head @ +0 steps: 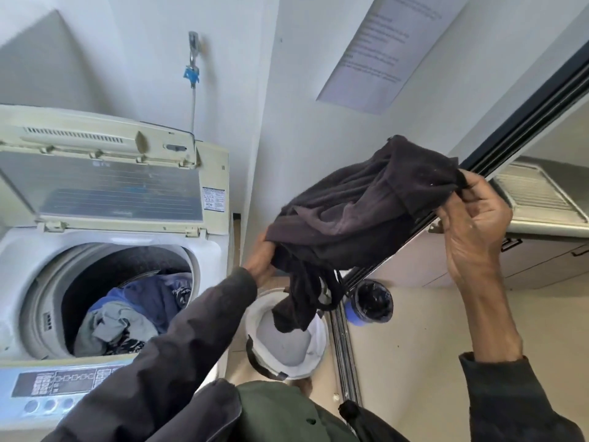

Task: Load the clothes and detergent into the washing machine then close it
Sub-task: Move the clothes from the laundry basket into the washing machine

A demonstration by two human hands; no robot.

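Note:
A top-loading washing machine (19,260) stands at the left with its lid (105,186) raised. Blue, grey and patterned clothes (127,314) lie in its drum. A dark garment (366,212) hangs in the air to the right of the machine, stretched between both hands. My left hand (259,260) grips its lower left end. My right hand (471,215) pinches its upper right edge. Thin straps of the garment dangle into a white laundry basket (315,352) on the floor below, which holds a grey cloth.
The machine's control panel (54,384) runs along its near edge. A small blue bin with a black liner (369,304) sits on the floor beside a sliding door track (344,346). A water tap with a hose (192,74) is on the wall behind the machine.

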